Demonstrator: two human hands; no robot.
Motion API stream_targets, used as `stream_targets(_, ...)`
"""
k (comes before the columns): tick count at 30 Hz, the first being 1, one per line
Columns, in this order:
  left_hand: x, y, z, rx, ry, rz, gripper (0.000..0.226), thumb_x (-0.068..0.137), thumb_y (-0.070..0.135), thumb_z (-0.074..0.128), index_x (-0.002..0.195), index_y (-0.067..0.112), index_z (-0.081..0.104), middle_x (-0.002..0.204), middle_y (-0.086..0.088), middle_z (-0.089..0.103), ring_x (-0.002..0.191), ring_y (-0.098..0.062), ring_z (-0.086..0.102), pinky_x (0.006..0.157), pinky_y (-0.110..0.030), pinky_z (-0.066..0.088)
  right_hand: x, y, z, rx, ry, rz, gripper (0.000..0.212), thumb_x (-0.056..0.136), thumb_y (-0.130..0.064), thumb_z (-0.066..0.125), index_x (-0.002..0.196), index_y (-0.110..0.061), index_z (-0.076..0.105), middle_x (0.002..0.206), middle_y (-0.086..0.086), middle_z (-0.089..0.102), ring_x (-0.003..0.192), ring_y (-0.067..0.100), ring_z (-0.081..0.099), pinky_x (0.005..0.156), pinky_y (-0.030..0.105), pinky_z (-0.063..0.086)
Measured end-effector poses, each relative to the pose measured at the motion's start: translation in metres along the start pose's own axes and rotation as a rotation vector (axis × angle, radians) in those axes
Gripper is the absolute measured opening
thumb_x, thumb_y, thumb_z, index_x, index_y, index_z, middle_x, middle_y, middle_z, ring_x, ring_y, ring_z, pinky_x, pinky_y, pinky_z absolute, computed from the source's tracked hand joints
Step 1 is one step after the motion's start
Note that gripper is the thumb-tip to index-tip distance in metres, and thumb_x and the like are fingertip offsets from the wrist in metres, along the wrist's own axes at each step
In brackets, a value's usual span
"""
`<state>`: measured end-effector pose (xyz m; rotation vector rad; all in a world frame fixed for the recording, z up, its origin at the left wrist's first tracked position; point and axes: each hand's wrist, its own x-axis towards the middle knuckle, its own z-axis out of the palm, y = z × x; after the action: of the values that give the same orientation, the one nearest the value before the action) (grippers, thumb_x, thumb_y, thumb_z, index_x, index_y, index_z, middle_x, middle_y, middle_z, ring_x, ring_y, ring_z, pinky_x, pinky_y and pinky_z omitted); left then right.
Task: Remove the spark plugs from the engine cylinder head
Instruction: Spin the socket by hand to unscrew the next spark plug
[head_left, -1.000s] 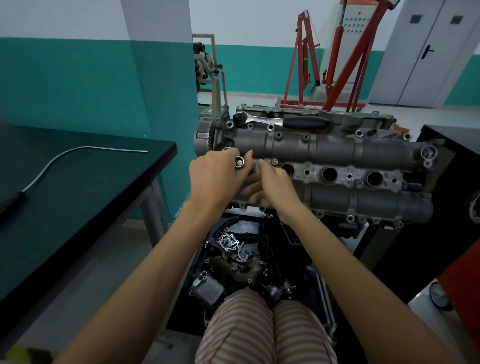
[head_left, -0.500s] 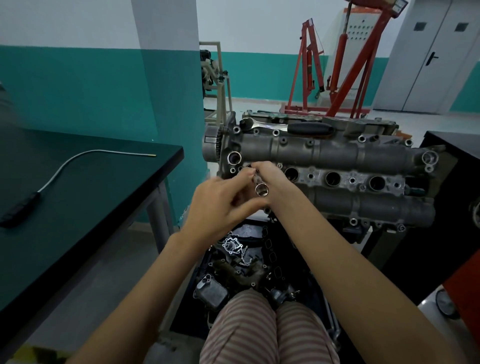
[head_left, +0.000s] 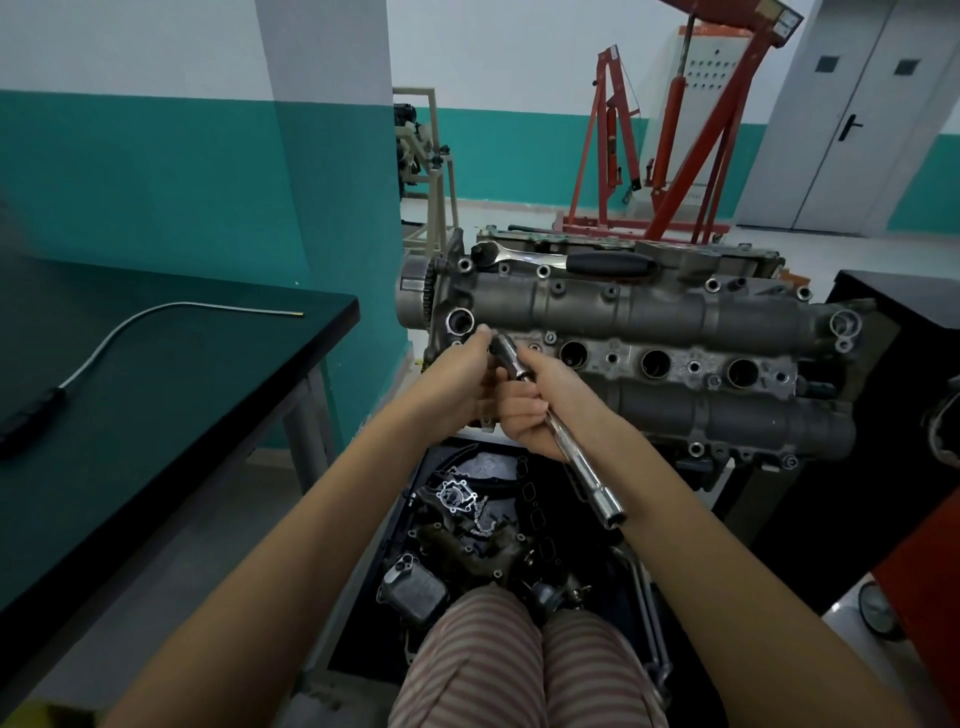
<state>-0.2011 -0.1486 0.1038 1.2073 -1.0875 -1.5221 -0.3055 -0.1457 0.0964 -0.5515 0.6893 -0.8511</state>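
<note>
Right hand (head_left: 530, 410) grips a spark plug socket extension (head_left: 563, 434); left hand (head_left: 457, 384) pinches its tip at the cylinder head (head_left: 623, 312). Best keep it square to the well.

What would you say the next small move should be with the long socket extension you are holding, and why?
Probably draw the socket extension clear and look for a plug in its far end: the right hand grips its shaft, the left hand pinches the end by the cylinder head, where three wells show open.
</note>
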Motion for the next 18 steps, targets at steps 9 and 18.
stream_targets(9,0.019,0.014,0.006,-0.215,0.074,-0.003,0.034,0.102,0.029,0.033,0.092,0.006,0.055,0.083,-0.009,0.065,0.059,-0.015,0.062,0.051,-0.024,0.051,-0.001,0.0,-0.014,-0.177,-0.12,-0.023,0.044,0.096,-0.04,0.03,0.068,-0.01,0.045,0.034,-0.007,0.03,0.023,0.004,0.027,0.024,0.011,0.021)
stream_targets(18,0.018,0.015,0.006,-0.123,-0.056,0.182,0.034,0.098,0.031,0.044,0.107,0.004,0.063,0.066,0.0,0.062,0.047,-0.009,0.043,0.045,-0.02,0.042,0.007,-0.018,-0.001,-0.284,-0.046,-0.098,0.051,0.087,-0.059,0.047,0.066,-0.013,0.052,0.051,-0.003,0.043,0.034,0.005,0.036,0.029,0.012,0.026)
